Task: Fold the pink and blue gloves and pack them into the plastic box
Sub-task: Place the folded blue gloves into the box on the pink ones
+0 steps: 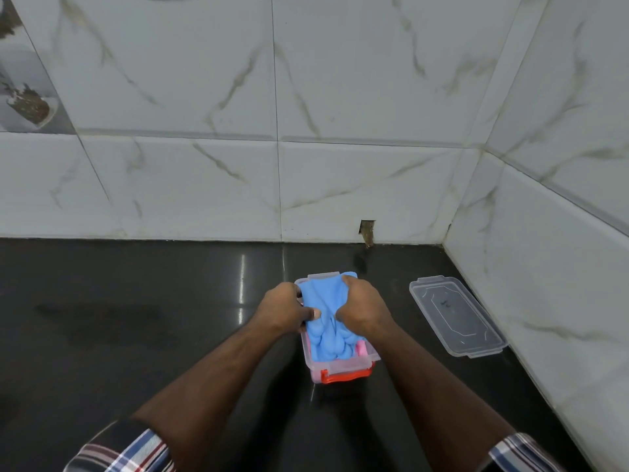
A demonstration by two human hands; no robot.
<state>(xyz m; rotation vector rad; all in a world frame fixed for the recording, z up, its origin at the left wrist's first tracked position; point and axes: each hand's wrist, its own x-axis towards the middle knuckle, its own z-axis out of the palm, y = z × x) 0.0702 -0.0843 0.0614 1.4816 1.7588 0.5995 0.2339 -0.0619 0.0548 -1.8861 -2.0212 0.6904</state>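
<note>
A clear plastic box (pixel 343 364) with a red latch (pixel 345 377) stands on the black counter. Folded blue gloves (pixel 328 321) fill its top, their fingers pointing toward me. A sliver of pink glove (pixel 362 350) shows at the box's near right corner, under the blue. My left hand (pixel 284 308) grips the left side of the blue gloves, thumb on top. My right hand (pixel 362 306) is curled on their right side, fingers dug into the fabric. The far part of the box is hidden by my hands.
The box's clear lid (pixel 456 315) lies flat on the counter to the right, close to the tiled side wall (pixel 544 301). A marble-patterned tiled back wall (pixel 272 185) rises behind the black counter (pixel 136 318), which stretches to the left.
</note>
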